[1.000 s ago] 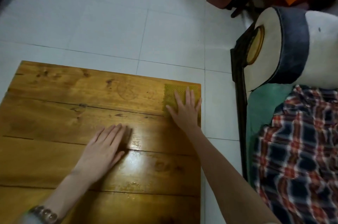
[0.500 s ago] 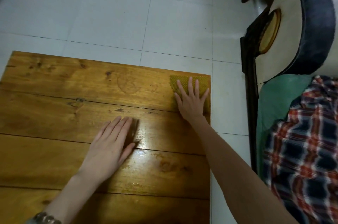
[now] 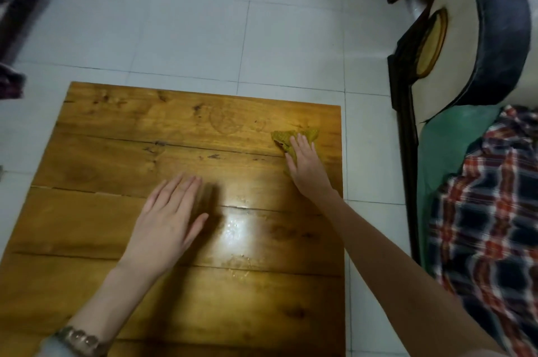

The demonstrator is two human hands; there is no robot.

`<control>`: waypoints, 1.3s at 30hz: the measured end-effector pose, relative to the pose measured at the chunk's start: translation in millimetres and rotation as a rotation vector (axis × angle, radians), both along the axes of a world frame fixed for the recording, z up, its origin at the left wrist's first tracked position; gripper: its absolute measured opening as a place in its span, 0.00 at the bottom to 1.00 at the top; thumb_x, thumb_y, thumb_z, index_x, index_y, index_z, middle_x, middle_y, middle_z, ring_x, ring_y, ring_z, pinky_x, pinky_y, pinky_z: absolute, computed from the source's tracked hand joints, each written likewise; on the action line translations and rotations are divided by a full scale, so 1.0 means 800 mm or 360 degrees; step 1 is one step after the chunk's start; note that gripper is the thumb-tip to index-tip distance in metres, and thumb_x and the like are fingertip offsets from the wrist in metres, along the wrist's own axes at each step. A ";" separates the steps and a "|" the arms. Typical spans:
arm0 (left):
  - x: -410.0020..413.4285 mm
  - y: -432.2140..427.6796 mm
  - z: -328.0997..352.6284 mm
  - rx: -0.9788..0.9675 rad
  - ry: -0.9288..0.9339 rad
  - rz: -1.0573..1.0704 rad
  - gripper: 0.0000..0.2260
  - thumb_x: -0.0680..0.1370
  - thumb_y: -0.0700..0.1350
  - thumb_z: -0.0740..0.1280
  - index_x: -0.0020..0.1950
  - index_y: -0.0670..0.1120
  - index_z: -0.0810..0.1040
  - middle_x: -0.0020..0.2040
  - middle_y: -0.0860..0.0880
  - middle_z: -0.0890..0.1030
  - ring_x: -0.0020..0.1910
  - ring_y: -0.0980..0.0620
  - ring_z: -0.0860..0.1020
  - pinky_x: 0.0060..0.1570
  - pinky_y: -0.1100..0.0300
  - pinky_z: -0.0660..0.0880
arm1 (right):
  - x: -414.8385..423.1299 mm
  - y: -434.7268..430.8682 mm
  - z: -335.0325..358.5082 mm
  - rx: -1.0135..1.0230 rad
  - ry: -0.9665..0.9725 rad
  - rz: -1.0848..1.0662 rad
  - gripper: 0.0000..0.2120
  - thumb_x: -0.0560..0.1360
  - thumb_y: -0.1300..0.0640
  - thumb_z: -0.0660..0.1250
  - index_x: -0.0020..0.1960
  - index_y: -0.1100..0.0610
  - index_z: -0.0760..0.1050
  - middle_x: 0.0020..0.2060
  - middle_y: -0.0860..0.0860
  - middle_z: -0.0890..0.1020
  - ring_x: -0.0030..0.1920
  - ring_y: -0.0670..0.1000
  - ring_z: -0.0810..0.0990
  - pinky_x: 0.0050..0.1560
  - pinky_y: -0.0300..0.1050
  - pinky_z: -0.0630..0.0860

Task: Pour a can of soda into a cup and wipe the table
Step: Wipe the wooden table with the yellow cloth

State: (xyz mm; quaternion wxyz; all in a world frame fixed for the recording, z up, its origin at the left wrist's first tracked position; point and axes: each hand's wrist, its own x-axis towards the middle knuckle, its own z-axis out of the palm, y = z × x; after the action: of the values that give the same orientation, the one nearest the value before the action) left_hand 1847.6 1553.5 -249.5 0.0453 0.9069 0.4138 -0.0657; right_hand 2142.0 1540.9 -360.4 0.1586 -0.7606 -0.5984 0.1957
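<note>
Yellow-green wiping cloth [image 3: 294, 137], thin and crumpled into soft folds, lies on the far right part of the brown wooden plank table [image 3: 116, 158], close to its right edge. It looks light and limp, with no stiffness of its own, so it will bunch and slide unless pressed flat from above; the best hold is likely a flat palm over its middle, or a pinch of the gathered folds to lift it. Right hand [image 3: 305, 166] rests on the cloth's near part, fingers straight and held close together, palm down, nothing pinched. Left hand [image 3: 170, 218] lies flat on bare wood nearer the table's middle, well apart from the cloth, fingers extended and nearly together, thumb out to the side; a beaded bracelet [image 3: 78, 340] circles that wrist. Between the hands, nearer the person, the varnish shines with a wet-looking patch [image 3: 235, 243] and small droplets, probably slippery and not yet wiped. Neither can nor cup is in view.
</note>
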 end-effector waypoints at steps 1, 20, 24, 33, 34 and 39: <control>-0.005 -0.008 0.001 0.0000 -0.0010 0.0008 0.28 0.78 0.56 0.53 0.71 0.39 0.66 0.68 0.41 0.72 0.70 0.44 0.66 0.70 0.49 0.58 | -0.013 -0.016 0.009 0.0011 0.0031 0.0025 0.24 0.82 0.54 0.53 0.74 0.63 0.56 0.75 0.59 0.57 0.76 0.55 0.51 0.73 0.43 0.40; -0.115 -0.203 -0.052 -0.0173 0.0023 -0.0009 0.31 0.78 0.60 0.50 0.71 0.39 0.65 0.69 0.41 0.71 0.69 0.44 0.65 0.69 0.51 0.54 | -0.158 -0.284 0.058 0.0144 0.0018 -0.0085 0.28 0.80 0.46 0.47 0.73 0.62 0.59 0.73 0.59 0.62 0.74 0.51 0.53 0.74 0.48 0.46; -0.135 -0.226 -0.076 -0.0237 0.0128 0.0083 0.35 0.77 0.64 0.48 0.71 0.38 0.65 0.69 0.39 0.70 0.69 0.42 0.68 0.69 0.47 0.56 | -0.175 -0.312 0.026 0.0010 -0.0021 -0.0167 0.32 0.78 0.42 0.43 0.74 0.61 0.59 0.74 0.58 0.60 0.75 0.54 0.54 0.74 0.50 0.47; -0.152 -0.222 -0.129 -0.0276 0.0167 0.0163 0.37 0.76 0.67 0.48 0.75 0.41 0.59 0.73 0.41 0.64 0.72 0.43 0.62 0.71 0.47 0.53 | -0.197 -0.319 -0.050 -0.0362 -0.0566 -0.0260 0.31 0.79 0.37 0.39 0.76 0.50 0.56 0.74 0.62 0.60 0.74 0.62 0.57 0.70 0.67 0.50; -0.152 -0.220 -0.131 -0.0280 0.0154 0.0185 0.37 0.75 0.67 0.48 0.75 0.42 0.59 0.74 0.41 0.63 0.73 0.43 0.61 0.71 0.46 0.53 | -0.196 -0.318 -0.052 -0.0352 -0.0592 -0.0263 0.30 0.79 0.37 0.39 0.76 0.49 0.55 0.74 0.61 0.60 0.74 0.62 0.58 0.69 0.68 0.50; -0.150 -0.210 -0.136 -0.0320 0.0107 0.0287 0.39 0.74 0.69 0.49 0.76 0.44 0.55 0.76 0.43 0.59 0.74 0.44 0.56 0.72 0.44 0.52 | -0.194 -0.301 -0.056 -0.0289 -0.0633 -0.0248 0.28 0.79 0.39 0.44 0.75 0.48 0.55 0.74 0.59 0.61 0.73 0.63 0.58 0.67 0.71 0.53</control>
State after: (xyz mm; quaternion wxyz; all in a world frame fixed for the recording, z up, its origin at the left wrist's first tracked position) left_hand 1727.7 1385.5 -357.9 0.1278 0.8541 0.4863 -0.1329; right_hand 1986.9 1300.2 -405.2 -0.0168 -0.8392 -0.5373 0.0821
